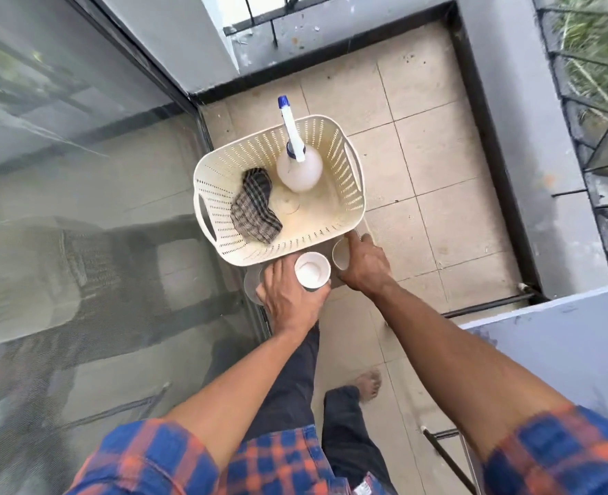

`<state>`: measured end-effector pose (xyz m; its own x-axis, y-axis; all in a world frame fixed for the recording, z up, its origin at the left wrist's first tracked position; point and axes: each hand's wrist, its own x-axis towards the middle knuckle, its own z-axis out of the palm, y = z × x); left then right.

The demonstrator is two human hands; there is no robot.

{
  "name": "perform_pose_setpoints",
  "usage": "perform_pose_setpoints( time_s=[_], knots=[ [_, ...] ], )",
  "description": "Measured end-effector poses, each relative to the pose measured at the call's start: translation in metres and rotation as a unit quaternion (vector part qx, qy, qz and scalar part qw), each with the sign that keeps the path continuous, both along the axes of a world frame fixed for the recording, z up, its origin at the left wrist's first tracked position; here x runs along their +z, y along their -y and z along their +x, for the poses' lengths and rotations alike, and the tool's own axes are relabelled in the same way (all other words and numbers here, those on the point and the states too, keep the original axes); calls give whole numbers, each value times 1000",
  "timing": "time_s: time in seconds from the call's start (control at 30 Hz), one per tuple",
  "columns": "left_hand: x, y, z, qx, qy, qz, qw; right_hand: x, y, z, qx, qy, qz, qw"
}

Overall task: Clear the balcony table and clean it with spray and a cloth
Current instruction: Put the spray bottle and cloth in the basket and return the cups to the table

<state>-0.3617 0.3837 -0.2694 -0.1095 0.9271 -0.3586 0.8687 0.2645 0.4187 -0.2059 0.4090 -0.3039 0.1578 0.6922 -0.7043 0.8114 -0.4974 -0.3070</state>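
The left hand [288,298] gripped a white paper cup [312,271], apparently with a clear cup [252,287] beneath its fingers, while the right hand [361,266] closed around a second clear cup [341,257], presumably so that all could be lifted off the small tabletop [325,250] together. Just beyond the hands a cream perforated basket [349,194] kept the spray bottle [299,169], standing upright, and the checked cloth [256,205] together, ready for cleaning.

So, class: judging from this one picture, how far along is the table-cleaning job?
Early. Done: nothing cleaned that shows. In hand: the left hand grips a paper cup and the right hand a glass, beside the basket. Left: the spray bottle and cloth lie unused in it.
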Motion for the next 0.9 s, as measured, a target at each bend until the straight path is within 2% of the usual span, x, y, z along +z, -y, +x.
perform_pose_setpoints(
  time_s=[0.2, 0.3, 0.4, 0.47, 0.57, 0.67, 0.8, 0.9],
  knots=[
    [37, 4, -8, -23, 85, 50, 995, 61, 16, 23, -26, 12, 12, 1000],
    [65, 7, -2, -34, 133, 68, 988, 106, 38, 38, -112, -56, 72, 989],
    [97, 16, 17, -61, 183, 85, 978, 159, 80, 55, -256, -173, 157, 938],
    [117, 23, 34, -86, 209, 85, 970, 185, 114, 65, -296, -188, 212, 912],
    [149, 50, 82, -138, 249, 89, 955, 214, 196, 92, -354, -157, 260, 884],
    [164, 81, 133, -164, 269, 85, 945, 216, 277, 123, -414, -104, 281, 859],
    [174, 120, 197, -223, 292, 41, 929, 215, 367, 164, -510, -65, 303, 802],
    [181, 149, 250, -302, 305, 11, 903, 220, 423, 201, -579, -22, 327, 747]
  ],
)
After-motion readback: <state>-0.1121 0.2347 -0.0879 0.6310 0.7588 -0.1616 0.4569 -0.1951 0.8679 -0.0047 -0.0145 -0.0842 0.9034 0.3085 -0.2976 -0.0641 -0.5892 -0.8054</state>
